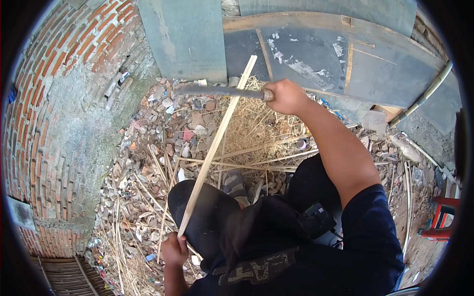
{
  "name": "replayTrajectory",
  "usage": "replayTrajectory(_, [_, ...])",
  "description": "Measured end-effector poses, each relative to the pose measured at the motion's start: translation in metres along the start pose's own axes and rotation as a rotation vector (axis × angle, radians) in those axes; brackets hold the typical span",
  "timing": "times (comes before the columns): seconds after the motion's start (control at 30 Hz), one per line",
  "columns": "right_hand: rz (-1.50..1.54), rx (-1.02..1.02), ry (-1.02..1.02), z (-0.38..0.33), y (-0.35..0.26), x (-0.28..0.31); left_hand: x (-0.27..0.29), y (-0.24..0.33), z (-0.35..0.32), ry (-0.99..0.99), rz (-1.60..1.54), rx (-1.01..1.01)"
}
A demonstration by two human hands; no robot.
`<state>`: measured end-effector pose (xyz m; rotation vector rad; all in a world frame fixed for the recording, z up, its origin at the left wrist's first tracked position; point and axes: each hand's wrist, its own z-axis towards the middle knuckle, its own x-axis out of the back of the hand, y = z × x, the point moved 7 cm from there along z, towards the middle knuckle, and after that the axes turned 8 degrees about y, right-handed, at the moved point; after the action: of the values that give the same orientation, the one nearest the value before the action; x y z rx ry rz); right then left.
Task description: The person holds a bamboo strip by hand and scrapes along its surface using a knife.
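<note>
My left hand (175, 249) is closed around the lower end of a long pale bamboo strip (213, 147), beside my left knee. The strip slants up and away across my thigh. My right hand (288, 97) grips the short wooden handle of a machete (212, 91), its blade pointing left. The blade lies across the strip near its far end; whether it cuts into it or only passes by it, I cannot tell. Below the blade is a heap of curly straw-coloured shavings (252, 130).
Rubble and litter (190, 116) cover the ground, with loose bamboo strips (158, 197) strewn around. A worn brick wall (64, 123) rises on the left. Grey panels (308, 56) stand at the back. A bamboo pole (422, 94) leans there at the right, and a red object (442, 217) is at the right edge.
</note>
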<state>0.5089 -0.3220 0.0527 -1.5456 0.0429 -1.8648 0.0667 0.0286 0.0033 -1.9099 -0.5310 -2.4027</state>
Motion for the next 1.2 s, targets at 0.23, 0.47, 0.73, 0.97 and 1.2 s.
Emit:
replayTrajectory(0.23, [-0.027,0.141,-0.11,-0.003,-0.002,-0.006,-0.007,0.004,0.004,0.012,0.017,-0.002])
replayTrajectory(0.47, [0.126,-0.092,0.045,0.005,0.061,-0.023,0.005,0.015,0.026,-0.075,-0.012,0.064])
replayTrajectory(0.73, [0.329,-0.219,0.024,0.013,0.081,-0.037,0.015,0.043,0.047,-0.085,0.02,0.058])
replayTrajectory(0.97, [0.586,-0.31,0.101,0.017,0.114,-0.06,0.001,0.041,0.063,-0.177,-0.04,0.069])
replayTrajectory(1.2, [0.639,-0.327,0.077,0.024,0.108,-0.055,0.001,0.032,0.064,-0.135,-0.128,0.063])
